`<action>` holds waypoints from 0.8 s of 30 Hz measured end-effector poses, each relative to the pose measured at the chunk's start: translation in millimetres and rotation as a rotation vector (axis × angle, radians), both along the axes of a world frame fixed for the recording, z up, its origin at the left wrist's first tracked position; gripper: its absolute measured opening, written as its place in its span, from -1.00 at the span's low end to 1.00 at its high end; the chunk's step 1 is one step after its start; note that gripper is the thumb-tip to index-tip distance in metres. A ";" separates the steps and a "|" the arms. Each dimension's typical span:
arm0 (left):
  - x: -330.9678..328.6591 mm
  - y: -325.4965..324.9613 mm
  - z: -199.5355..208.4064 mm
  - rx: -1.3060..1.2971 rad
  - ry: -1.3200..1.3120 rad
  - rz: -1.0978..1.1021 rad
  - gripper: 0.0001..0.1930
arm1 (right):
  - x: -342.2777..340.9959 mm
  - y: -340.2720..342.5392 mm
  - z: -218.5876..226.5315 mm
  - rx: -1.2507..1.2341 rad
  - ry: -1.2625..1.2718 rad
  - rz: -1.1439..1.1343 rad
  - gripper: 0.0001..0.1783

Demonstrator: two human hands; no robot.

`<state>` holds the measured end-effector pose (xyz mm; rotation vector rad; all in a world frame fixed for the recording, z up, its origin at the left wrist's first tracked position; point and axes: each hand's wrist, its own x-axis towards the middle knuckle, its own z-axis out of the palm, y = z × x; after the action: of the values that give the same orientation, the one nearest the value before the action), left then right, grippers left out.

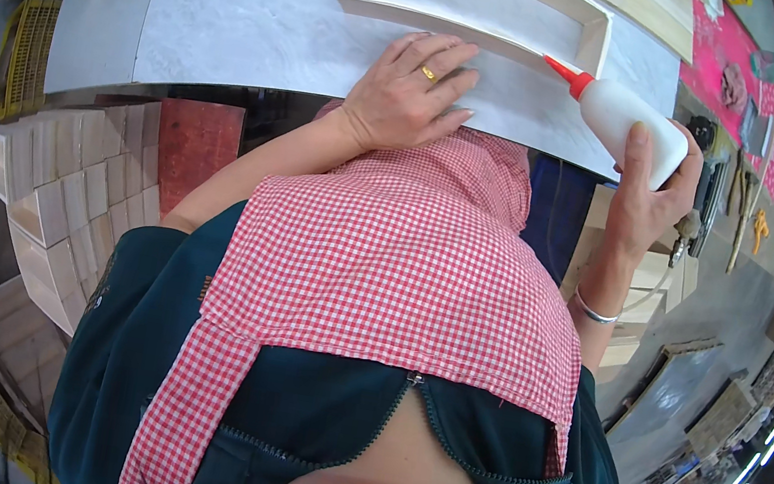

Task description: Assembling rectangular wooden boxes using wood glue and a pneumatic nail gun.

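A white squeeze bottle [633, 129] with a red pointed nozzle is gripped in my right hand [654, 188]. It lies tilted, and its nozzle tip is at the near rim of a shallow wooden frame [471, 30], close to the right corner. My left hand [410, 94] rests at the table's near edge with its fingers stretched out to the right. Nothing shows in it, and it stays just short of the frame's near side. The frame is long, pale and rectangular, with the tabletop showing through its middle.
The frame lies on a grey-white table [229, 24]. Pale wooden boards [637, 8] lie at its far side. A pink cloth [718, 67] spreads at the far right. Stacked wooden boxes [76, 193] stand on the left, near a yellow crate [27, 53]. Below on the right are more pale wooden pieces [643, 288].
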<state>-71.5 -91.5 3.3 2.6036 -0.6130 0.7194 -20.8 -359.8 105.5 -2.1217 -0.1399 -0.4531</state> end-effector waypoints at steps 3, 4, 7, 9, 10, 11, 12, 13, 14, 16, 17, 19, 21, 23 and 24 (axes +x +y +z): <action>0.9 0.6 -1.6 0.027 -0.014 0.012 -0.64 | -2.3 -10.8 5.5 0.049 0.035 -0.062 -0.55; 1.4 0.5 -2.0 0.036 -0.019 0.016 -0.65 | -2.6 -14.2 6.8 0.066 0.046 -0.082 -0.56; 1.2 0.0 -2.7 0.032 -0.016 0.014 -0.64 | -3.5 -24.3 9.4 0.055 0.051 -0.117 -0.56; -0.2 -0.2 -3.2 0.030 -0.009 0.025 -0.63 | -4.1 -29.3 10.5 0.046 0.058 -0.138 -0.55; 0.2 -0.4 -3.2 0.029 -0.013 0.017 -0.63 | -4.2 -31.1 11.0 0.045 0.055 -0.146 -0.55; 0.0 -0.5 -3.3 0.026 -0.001 0.016 -0.62 | -4.0 -32.5 11.1 0.041 0.051 -0.152 -0.55; -0.6 -0.6 -3.5 0.022 0.011 0.016 -0.62 | -3.7 -33.7 10.8 0.037 0.048 -0.156 -0.55; -1.6 -0.6 -3.6 0.019 0.023 0.016 -0.61 | -3.2 -34.6 10.2 0.033 0.045 -0.160 -0.55; -3.0 -0.6 -3.6 0.016 0.036 0.017 -0.61 | -2.8 -35.4 9.4 0.028 0.043 -0.164 -0.55; -2.6 -1.0 -2.0 0.018 0.035 0.016 -0.61 | 2.7 -37.4 4.8 0.022 0.012 -0.158 -0.55; -3.0 -1.2 -1.2 0.020 0.041 0.018 -0.61 | 6.0 -38.3 1.1 0.015 -0.011 -0.147 -0.54; -4.1 -1.1 -0.3 0.026 0.058 0.025 -0.62 | 13.8 -38.9 -4.1 0.000 -0.052 -0.125 -0.53; -2.9 -0.9 -0.9 0.026 0.053 0.022 -0.61 | 23.7 -35.8 -3.8 0.024 -0.047 -0.136 -0.53; -1.1 -0.6 -2.1 0.028 0.056 0.022 -0.60 | 34.2 -30.6 -3.3 0.072 -0.022 -0.152 -0.54; 0.2 -0.4 -1.5 0.028 0.058 0.022 -0.59 | 38.9 -29.2 -2.9 0.096 -0.010 -0.159 -0.54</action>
<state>-71.3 -91.9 1.8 2.6509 -0.5829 0.6443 18.1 -389.0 102.6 -2.0442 0.0448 -0.5533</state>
